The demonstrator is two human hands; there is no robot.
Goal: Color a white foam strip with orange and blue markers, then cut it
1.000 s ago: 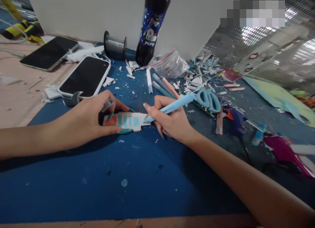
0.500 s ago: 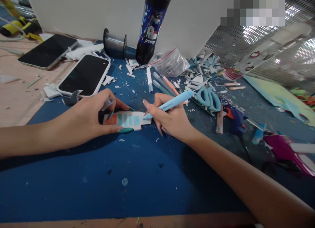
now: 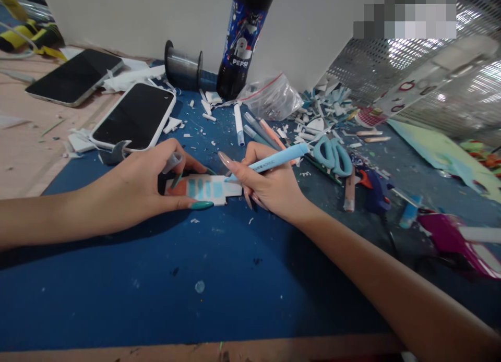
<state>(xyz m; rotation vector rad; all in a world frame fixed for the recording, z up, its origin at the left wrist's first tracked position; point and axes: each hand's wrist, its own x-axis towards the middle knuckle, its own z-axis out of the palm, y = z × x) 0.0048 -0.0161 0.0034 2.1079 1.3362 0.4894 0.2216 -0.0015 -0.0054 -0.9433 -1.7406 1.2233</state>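
My left hand [image 3: 146,177] is closed around the left end of a small white flat piece [image 3: 234,189], pinning it to the blue mat [image 3: 148,289] with thumb and fingers. Orange covers the piece's left part, and light blue and teal stripes run across its middle. A translucent grey cap-like thing [image 3: 172,164] sits between the fingers of that hand; what it is I cannot make out. A light blue acrylic marker [image 3: 279,157] is gripped in my right hand [image 3: 270,187], its tip at the piece's upper edge, right of the stripes.
Several markers [image 3: 239,124], blue-handled scissors [image 3: 332,156] and a glue gun [image 3: 376,190] lie beyond and to the right. Two phones [image 3: 135,117], a spool [image 3: 183,67], a Pepsi bottle [image 3: 242,44] and a plastic bag [image 3: 274,98] stand or lie behind, among white scraps.
The marker tip has moved slightly left and up along the white piece, with my right fingers shifting along. My left hand keeps its hold.
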